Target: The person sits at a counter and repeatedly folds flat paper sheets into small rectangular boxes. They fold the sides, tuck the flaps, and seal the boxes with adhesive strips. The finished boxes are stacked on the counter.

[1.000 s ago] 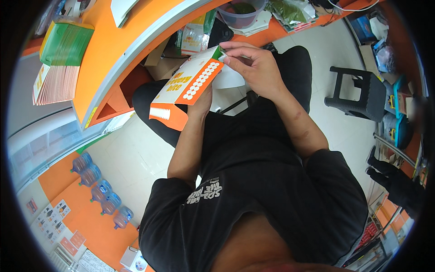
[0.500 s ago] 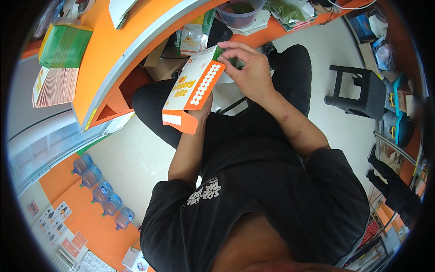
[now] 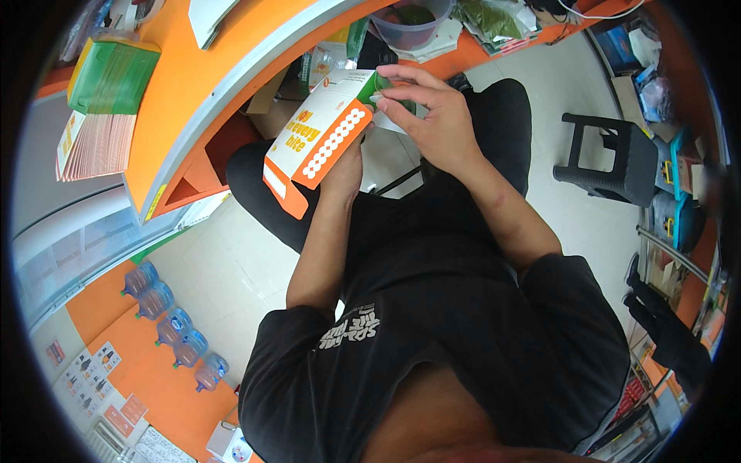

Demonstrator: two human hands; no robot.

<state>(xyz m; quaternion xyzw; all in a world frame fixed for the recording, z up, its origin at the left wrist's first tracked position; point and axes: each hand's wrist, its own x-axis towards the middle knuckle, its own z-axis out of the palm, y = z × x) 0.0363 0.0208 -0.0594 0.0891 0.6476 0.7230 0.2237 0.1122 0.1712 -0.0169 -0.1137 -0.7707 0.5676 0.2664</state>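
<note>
Brace the oblong white-and-orange cardboard box in your left hand, its clasp half-hidden, and, right hand lightly pinching the green end flap, fold evenly.

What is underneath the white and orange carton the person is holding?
The left hand is partly under the carton, its fingers mostly hidden. A black trouser leg shows past the carton's edge. Anything else directly beneath is covered.
</note>
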